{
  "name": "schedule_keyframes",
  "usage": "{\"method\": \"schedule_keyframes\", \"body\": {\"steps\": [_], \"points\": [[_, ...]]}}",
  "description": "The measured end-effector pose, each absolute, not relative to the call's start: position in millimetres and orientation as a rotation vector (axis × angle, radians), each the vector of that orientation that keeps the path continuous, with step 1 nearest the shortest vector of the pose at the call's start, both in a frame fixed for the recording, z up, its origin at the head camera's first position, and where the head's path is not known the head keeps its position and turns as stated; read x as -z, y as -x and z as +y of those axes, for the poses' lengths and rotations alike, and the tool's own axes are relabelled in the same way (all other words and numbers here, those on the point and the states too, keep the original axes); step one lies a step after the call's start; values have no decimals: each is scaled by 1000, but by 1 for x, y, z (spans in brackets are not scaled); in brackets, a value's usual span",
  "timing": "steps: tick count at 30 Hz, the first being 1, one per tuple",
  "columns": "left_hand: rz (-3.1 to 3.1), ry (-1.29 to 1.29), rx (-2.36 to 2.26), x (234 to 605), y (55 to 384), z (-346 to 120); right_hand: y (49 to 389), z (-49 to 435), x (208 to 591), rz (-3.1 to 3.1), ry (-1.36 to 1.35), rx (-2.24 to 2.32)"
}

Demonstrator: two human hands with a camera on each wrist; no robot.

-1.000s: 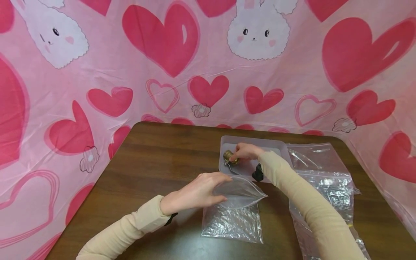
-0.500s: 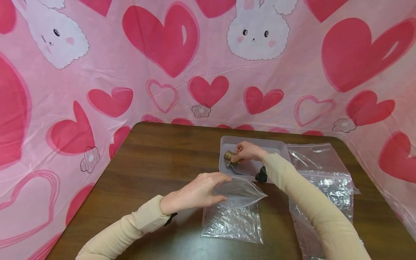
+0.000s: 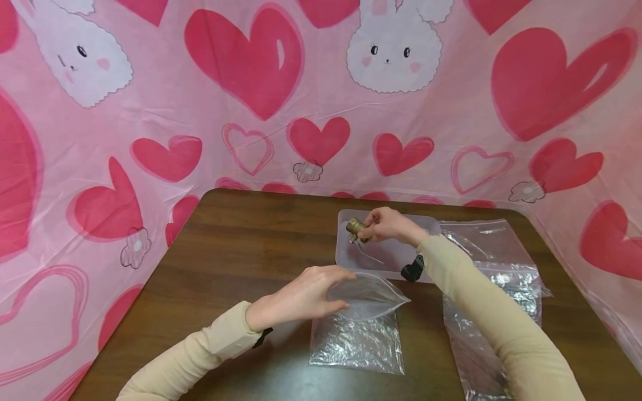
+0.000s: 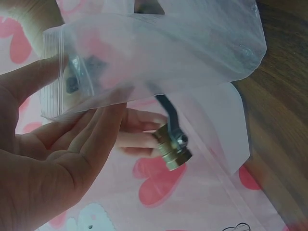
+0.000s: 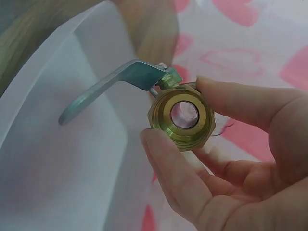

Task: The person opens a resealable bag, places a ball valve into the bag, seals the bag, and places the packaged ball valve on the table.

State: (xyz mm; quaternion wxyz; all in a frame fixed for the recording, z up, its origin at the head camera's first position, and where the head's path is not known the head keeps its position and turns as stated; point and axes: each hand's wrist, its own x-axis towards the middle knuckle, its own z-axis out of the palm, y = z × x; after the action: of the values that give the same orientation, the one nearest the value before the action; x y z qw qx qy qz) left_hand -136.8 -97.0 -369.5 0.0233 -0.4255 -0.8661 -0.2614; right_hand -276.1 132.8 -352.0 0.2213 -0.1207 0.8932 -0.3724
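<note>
A brass ball valve with a long metal lever is raised over the pale plastic tray. My right hand pinches it by the body between thumb and fingers. In the right wrist view, the round bore of the valve faces the camera and its lever points left. Nearer to me, a clear zip bag lies with its mouth spread wide. My left hand holds that mouth at its left side, thumb in front and fingers behind. Through the left wrist view, the bag partly covers the lever.
More clear zip bags lie overlapping on the right of the wooden table, partly under the right forearm. The tray stands just behind the spread bag. A pink cloth with hearts hangs behind the table.
My right hand has lifted the ball valve from low in the tray and turned it, so the lever shows more. The left hand and the bag keep their place.
</note>
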Motion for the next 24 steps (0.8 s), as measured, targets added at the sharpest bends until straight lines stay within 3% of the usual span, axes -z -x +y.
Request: {"method": "schedule_keyframes", "body": {"steps": [24], "points": [[-2685,1315,895,370,141,-98,216,143,297,2630,567,1153]]}}
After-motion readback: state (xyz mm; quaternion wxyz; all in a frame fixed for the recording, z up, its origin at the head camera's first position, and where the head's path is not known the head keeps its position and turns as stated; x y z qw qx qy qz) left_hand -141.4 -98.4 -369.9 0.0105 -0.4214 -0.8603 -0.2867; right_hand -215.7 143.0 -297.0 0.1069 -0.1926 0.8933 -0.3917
